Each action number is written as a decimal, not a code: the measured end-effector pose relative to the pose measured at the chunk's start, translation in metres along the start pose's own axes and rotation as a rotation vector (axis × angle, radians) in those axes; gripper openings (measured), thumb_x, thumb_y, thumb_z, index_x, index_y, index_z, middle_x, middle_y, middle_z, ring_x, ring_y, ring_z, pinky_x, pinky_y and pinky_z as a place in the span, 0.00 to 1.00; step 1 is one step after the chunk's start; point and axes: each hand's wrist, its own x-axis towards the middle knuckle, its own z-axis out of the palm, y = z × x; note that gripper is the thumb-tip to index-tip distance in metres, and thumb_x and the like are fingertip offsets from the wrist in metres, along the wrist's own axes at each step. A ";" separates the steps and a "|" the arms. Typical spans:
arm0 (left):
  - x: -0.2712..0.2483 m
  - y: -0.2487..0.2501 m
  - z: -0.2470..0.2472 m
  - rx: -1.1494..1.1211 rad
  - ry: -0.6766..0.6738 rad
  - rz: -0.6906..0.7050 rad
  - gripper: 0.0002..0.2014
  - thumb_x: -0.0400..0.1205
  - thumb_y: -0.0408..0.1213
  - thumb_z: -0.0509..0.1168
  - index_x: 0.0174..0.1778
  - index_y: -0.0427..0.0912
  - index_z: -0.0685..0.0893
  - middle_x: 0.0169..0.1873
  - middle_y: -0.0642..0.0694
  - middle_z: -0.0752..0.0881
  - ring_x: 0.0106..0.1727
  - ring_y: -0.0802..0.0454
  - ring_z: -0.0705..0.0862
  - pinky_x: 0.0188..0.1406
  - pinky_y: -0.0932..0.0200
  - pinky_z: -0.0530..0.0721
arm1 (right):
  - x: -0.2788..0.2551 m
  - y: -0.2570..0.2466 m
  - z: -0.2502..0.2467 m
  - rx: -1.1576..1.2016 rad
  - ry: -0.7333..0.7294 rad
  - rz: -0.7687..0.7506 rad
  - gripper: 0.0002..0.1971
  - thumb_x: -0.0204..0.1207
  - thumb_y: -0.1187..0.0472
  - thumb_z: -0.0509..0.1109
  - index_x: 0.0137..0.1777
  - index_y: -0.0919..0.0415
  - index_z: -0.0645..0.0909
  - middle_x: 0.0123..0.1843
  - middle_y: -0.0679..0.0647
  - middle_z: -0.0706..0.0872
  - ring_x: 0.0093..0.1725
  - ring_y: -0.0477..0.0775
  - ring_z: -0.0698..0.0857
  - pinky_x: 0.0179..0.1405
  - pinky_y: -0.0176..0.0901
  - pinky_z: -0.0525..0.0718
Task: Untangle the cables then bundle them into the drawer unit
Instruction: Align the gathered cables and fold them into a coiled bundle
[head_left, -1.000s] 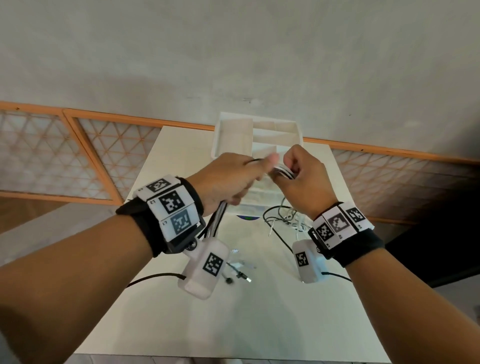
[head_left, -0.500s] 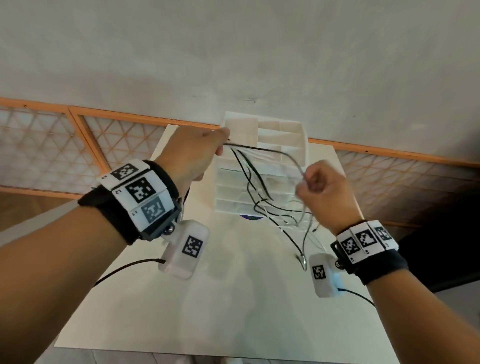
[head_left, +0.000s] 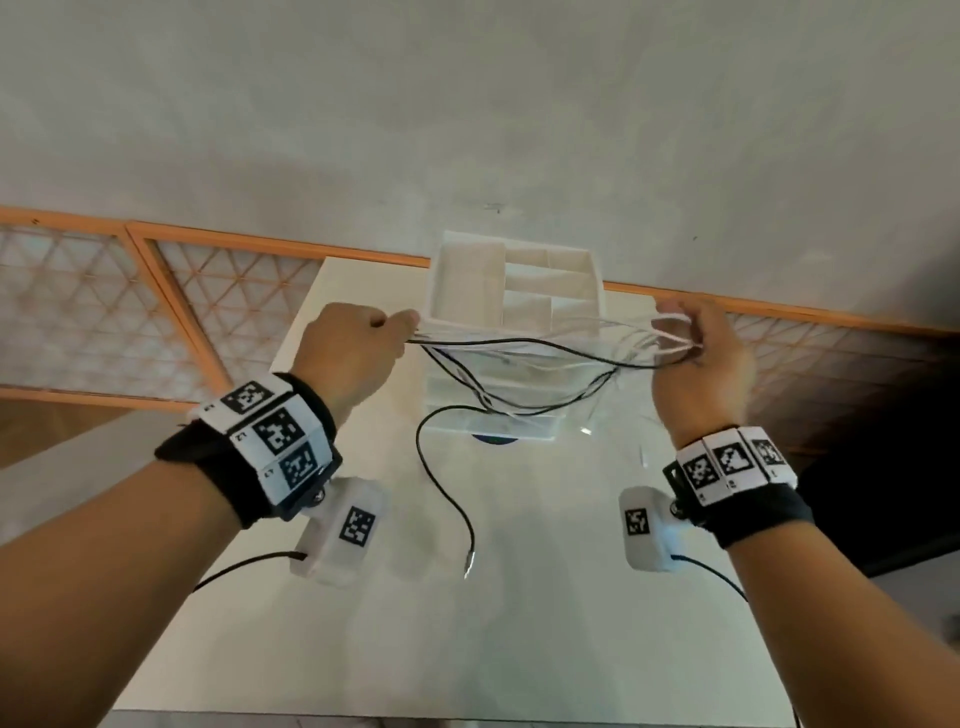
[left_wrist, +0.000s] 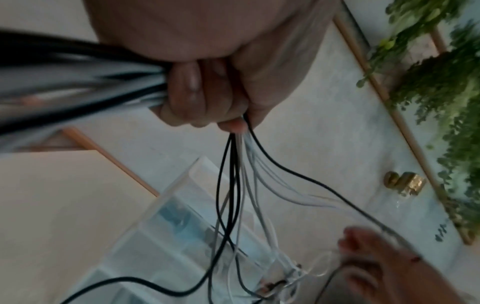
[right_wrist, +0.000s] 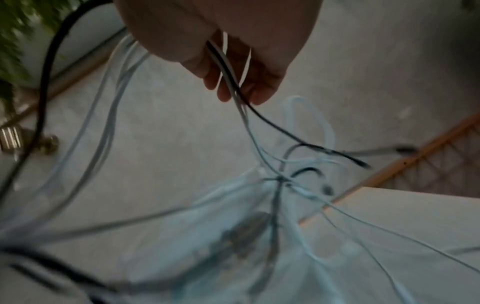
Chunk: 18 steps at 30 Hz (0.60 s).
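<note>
Currently, item one, our left hand (head_left: 353, 348): fingers (left_wrist: 192, 98) curled tight round one end of the cables (head_left: 519, 345), black and white strands together.

Item two, the cables: stretched roughly level from left fist to right, long axis running side to side, held in the air in front of the drawer unit (head_left: 511, 306) and above the tabletop (head_left: 519, 623). Slack loops sag between the hands; one black tail (head_left: 447, 499) drops with its plug near the tabletop.

Item three, our right hand (head_left: 698, 358): fingers (right_wrist: 233, 82) loosely bent, strands threaded between them, a white loop at the tips.

Judgement: the knot seems to hang nearer the right hand, so we reckon that hand should work it loose.
</note>
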 end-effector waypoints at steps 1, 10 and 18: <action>0.000 0.000 -0.001 -0.082 0.030 0.002 0.24 0.84 0.51 0.65 0.25 0.42 0.77 0.13 0.52 0.67 0.18 0.50 0.65 0.23 0.59 0.63 | -0.004 0.012 0.001 -0.124 -0.036 -0.015 0.10 0.80 0.68 0.65 0.52 0.58 0.86 0.47 0.50 0.88 0.46 0.48 0.84 0.42 0.27 0.75; 0.000 0.023 0.000 -0.320 0.008 0.139 0.23 0.83 0.51 0.67 0.25 0.42 0.76 0.15 0.51 0.63 0.15 0.52 0.58 0.20 0.63 0.60 | -0.032 0.063 0.023 -0.527 -0.489 0.308 0.10 0.82 0.59 0.61 0.40 0.57 0.80 0.51 0.66 0.88 0.46 0.65 0.83 0.47 0.47 0.80; 0.000 -0.007 0.001 0.119 0.053 0.094 0.25 0.84 0.50 0.65 0.31 0.31 0.82 0.17 0.48 0.72 0.22 0.47 0.70 0.26 0.57 0.65 | -0.008 0.016 -0.005 0.000 -0.168 0.154 0.18 0.76 0.73 0.61 0.51 0.50 0.84 0.46 0.46 0.89 0.47 0.48 0.86 0.47 0.36 0.81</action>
